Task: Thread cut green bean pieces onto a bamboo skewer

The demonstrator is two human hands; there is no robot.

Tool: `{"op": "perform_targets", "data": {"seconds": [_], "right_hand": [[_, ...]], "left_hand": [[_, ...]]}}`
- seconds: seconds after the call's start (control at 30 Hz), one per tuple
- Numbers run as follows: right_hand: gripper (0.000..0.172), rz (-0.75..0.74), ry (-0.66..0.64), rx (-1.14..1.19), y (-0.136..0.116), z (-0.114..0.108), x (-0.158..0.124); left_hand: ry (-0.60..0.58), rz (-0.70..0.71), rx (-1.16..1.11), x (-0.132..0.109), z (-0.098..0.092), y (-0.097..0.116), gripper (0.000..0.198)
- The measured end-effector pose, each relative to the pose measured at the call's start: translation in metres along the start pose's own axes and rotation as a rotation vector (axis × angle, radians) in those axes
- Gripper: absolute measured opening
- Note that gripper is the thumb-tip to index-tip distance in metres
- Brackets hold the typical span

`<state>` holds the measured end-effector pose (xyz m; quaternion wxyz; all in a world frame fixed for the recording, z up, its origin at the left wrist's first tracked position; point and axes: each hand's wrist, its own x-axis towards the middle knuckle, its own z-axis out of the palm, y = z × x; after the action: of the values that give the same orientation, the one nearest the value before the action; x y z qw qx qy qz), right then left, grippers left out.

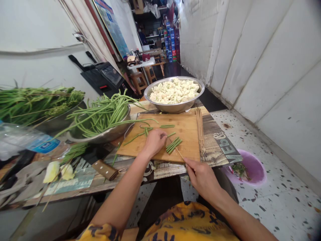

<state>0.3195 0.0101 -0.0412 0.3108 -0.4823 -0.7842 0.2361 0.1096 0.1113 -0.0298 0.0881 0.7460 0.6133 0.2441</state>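
My right hand [200,172] pinches the lower end of a thin wooden skewer [180,154] at the cutting board's near edge. A row of short green bean pieces [173,145] lies side by side at the skewer's upper part. Left of that row, my left hand [155,142] is closed over the board, fingertips pinched; what they hold is hidden. More cut bean pieces [167,126] lie loose on the wooden cutting board [135,150] around the left hand. A bundle of bare skewers [200,129] rests along the board's right edge.
A metal bowl of cauliflower florets [175,92] stands behind the board. Long beans [107,112] fill another bowl at left, beside leafy greens [37,103] and a plastic bottle [42,142]. A wooden-handled knife [104,169] lies front left. A purple basin [255,167] sits on the floor.
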Motion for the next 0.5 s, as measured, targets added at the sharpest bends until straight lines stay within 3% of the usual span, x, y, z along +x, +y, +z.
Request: {"op": "perform_targets", "data": {"seconds": [0.5], "right_hand": [[0.034,0.002,0.003,-0.014,-0.0011,0.0015,0.0002]], "left_hand": [[-0.033,0.003,0.03,0.001,-0.0036,0.0033,0.017]]}}
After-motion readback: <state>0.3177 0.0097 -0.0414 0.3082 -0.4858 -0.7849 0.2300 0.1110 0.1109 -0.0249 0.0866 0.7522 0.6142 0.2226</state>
